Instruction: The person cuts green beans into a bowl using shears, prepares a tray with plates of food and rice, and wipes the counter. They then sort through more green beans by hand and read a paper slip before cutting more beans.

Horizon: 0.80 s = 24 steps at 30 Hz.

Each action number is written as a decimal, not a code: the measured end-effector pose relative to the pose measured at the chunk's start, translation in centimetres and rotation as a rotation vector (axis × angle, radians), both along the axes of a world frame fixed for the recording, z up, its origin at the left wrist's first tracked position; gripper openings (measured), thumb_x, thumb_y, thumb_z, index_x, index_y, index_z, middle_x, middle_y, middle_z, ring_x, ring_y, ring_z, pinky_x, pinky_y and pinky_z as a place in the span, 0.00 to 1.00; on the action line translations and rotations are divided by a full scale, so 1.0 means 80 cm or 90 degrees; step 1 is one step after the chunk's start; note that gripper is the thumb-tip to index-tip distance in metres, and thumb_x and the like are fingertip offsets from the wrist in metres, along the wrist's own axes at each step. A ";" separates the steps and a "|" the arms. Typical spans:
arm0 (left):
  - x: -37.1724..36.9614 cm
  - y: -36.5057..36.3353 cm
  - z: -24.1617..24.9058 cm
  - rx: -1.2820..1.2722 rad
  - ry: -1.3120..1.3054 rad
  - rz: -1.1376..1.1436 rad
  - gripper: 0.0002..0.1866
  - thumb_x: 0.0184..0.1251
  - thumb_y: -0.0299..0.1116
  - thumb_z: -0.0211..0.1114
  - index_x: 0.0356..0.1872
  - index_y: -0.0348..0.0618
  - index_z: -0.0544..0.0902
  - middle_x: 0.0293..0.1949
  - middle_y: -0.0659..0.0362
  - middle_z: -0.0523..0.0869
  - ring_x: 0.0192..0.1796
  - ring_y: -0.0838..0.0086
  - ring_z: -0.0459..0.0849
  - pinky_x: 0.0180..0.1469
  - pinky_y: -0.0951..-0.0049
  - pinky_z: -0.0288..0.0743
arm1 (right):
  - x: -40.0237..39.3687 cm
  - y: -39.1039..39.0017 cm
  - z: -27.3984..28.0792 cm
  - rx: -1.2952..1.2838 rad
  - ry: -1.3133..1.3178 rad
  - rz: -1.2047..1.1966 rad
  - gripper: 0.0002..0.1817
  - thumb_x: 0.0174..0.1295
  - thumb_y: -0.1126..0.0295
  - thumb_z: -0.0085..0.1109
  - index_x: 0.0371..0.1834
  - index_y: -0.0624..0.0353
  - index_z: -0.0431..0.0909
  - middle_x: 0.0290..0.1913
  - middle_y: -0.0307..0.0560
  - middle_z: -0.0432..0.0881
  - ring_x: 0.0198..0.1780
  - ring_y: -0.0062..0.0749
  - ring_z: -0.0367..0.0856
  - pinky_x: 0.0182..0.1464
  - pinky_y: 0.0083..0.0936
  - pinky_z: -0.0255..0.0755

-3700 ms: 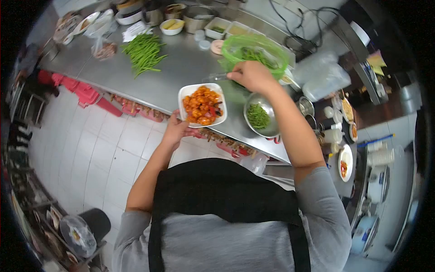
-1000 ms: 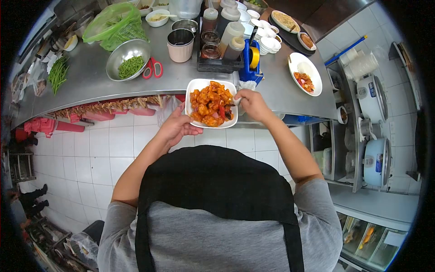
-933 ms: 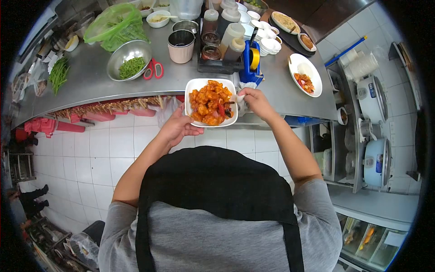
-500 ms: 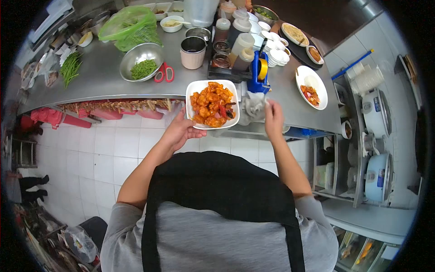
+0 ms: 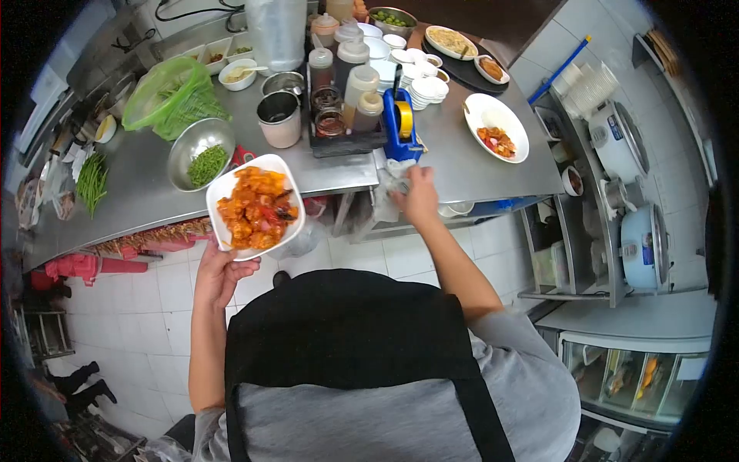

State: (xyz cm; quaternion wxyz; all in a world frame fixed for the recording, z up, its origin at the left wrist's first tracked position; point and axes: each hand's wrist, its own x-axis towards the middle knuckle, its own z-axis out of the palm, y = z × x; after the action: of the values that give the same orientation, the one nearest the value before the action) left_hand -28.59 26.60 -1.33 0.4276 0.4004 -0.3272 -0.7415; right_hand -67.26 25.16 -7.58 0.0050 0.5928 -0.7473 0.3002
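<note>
My left hand (image 5: 222,273) grips the near edge of a white square dish (image 5: 290,179), held in front of the counter. Chunks of food in a glossy orange sauce (image 5: 258,206) fill it, with red and dark pieces among them. My right hand (image 5: 418,197) is closed on a greyish-white cloth (image 5: 390,189) at the counter's front edge; its fingertips are partly hidden. Just behind that hand stands a blue tape dispenser (image 5: 400,138) with a yellow roll. An oval white plate (image 5: 508,115) with rice and red-orange food rests farther right.
Sauce bottles (image 5: 362,92) stand in a black tray left of the dispenser. Behind the dish are a steel bowl of chopped greens (image 5: 178,158), red scissors (image 5: 242,155) and a pinkish container (image 5: 279,127). Stacked small white dishes (image 5: 427,91) sit farther back. Shelves with rice cookers (image 5: 643,242) flank the right.
The dish in my left hand has moved left and tilted. My right hand has shifted onto the cloth by the counter edge. The camera view has turned too.
</note>
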 end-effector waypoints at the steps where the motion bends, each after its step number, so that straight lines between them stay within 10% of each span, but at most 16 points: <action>1: 0.002 -0.010 0.010 -0.006 -0.009 -0.053 0.32 0.56 0.25 0.53 0.62 0.35 0.51 0.40 0.41 0.80 0.30 0.61 0.85 0.30 0.74 0.83 | -0.001 0.007 0.014 -0.053 0.035 0.009 0.18 0.52 0.65 0.59 0.44 0.57 0.68 0.39 0.53 0.70 0.41 0.48 0.74 0.40 0.39 0.72; 2: 0.001 -0.021 0.018 -0.006 0.000 -0.109 0.32 0.56 0.26 0.54 0.62 0.35 0.51 0.39 0.42 0.80 0.30 0.62 0.85 0.30 0.74 0.83 | 0.003 0.008 0.027 -0.103 0.067 0.023 0.19 0.54 0.62 0.59 0.46 0.57 0.68 0.40 0.52 0.71 0.41 0.47 0.75 0.40 0.39 0.72; 5: -0.006 -0.059 0.033 0.026 0.026 -0.296 0.34 0.55 0.27 0.55 0.63 0.35 0.51 0.39 0.44 0.80 0.28 0.64 0.85 0.30 0.73 0.83 | 0.032 -0.017 0.077 0.248 -0.849 0.152 0.30 0.60 0.47 0.50 0.57 0.58 0.65 0.50 0.50 0.71 0.52 0.41 0.73 0.50 0.37 0.70; 8: -0.031 -0.099 0.040 0.035 0.029 -0.509 0.34 0.55 0.29 0.57 0.63 0.35 0.52 0.39 0.45 0.81 0.27 0.65 0.85 0.29 0.71 0.83 | 0.072 -0.015 0.108 0.437 -1.290 0.470 0.40 0.59 0.36 0.41 0.64 0.59 0.59 0.60 0.50 0.66 0.60 0.37 0.68 0.58 0.36 0.65; 16: -0.094 -0.105 0.008 0.028 -0.033 -0.417 0.25 0.68 0.50 0.48 0.54 0.39 0.65 0.34 0.51 0.83 0.32 0.70 0.84 0.33 0.76 0.79 | 0.069 0.032 0.067 0.129 -1.283 0.339 0.30 0.66 0.48 0.38 0.63 0.60 0.58 0.61 0.54 0.66 0.62 0.42 0.66 0.62 0.39 0.61; 24: -0.166 -0.008 -0.050 -0.032 0.103 -0.124 0.30 0.70 0.55 0.36 0.68 0.68 0.38 0.65 0.58 0.57 0.59 0.63 0.69 0.50 0.58 0.73 | 0.124 0.046 0.021 -0.158 -1.244 0.246 0.25 0.70 0.56 0.31 0.69 0.47 0.46 0.65 0.45 0.58 0.66 0.39 0.58 0.65 0.43 0.54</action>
State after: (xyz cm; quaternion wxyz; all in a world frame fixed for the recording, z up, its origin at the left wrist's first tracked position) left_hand -41.84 25.98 -5.31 0.3886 0.2945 -0.3471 -0.8011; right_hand -57.32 28.84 -5.90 -0.5976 0.1926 -0.2781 0.7269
